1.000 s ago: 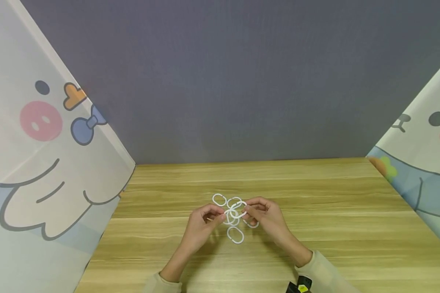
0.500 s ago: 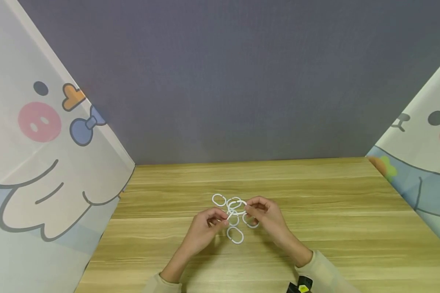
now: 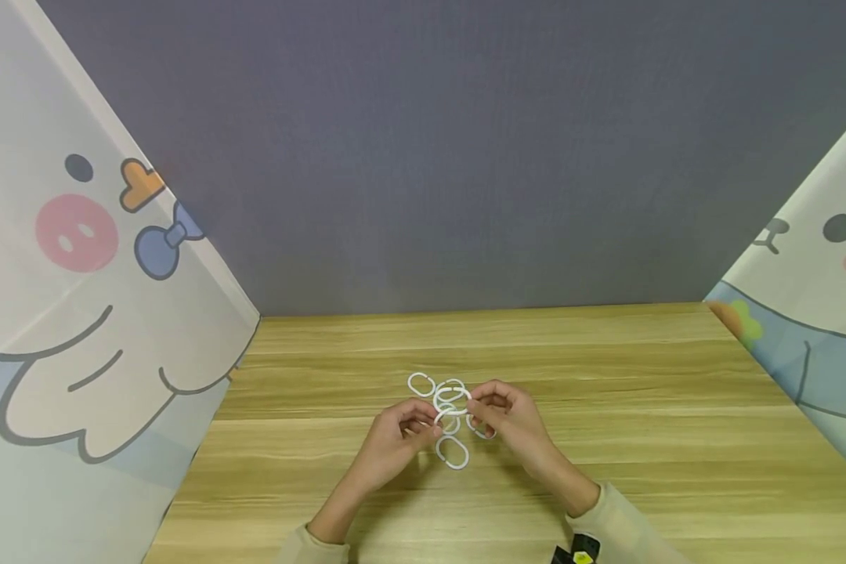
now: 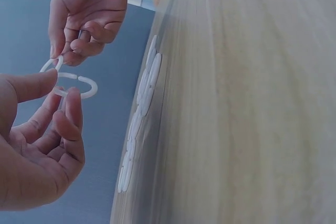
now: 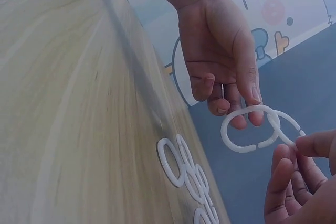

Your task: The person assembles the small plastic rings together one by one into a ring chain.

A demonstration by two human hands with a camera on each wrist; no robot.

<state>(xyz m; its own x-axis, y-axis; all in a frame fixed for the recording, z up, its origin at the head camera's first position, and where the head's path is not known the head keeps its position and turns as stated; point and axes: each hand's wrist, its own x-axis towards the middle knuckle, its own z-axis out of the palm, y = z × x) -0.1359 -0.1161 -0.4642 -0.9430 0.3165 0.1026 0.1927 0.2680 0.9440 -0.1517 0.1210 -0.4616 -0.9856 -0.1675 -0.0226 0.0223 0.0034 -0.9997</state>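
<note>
Over the table, my left hand (image 3: 398, 431) pinches a white oval split ring (image 5: 224, 129) between thumb and fingers. My right hand (image 3: 507, 411) pinches a second white split ring (image 5: 286, 117) by its side. The two held rings cross and look linked in the right wrist view, and each has a small gap in its loop. Below them on the wood lie several similar white rings, one nearest the front (image 3: 453, 453) and one at the far left (image 3: 421, 385). Both hands partly cover the held rings in the head view.
The wooden table (image 3: 310, 352) ends at a grey upright panel (image 3: 465, 172). Cartoon-printed panels (image 3: 204, 337) stand on the left and right. A black device (image 3: 583, 546) sits by the right sleeve.
The left hand's ring has turned from flat through nearly edge-on to face the head camera again. The right hand and its ring have shifted slightly left. The rings on the table stay put.
</note>
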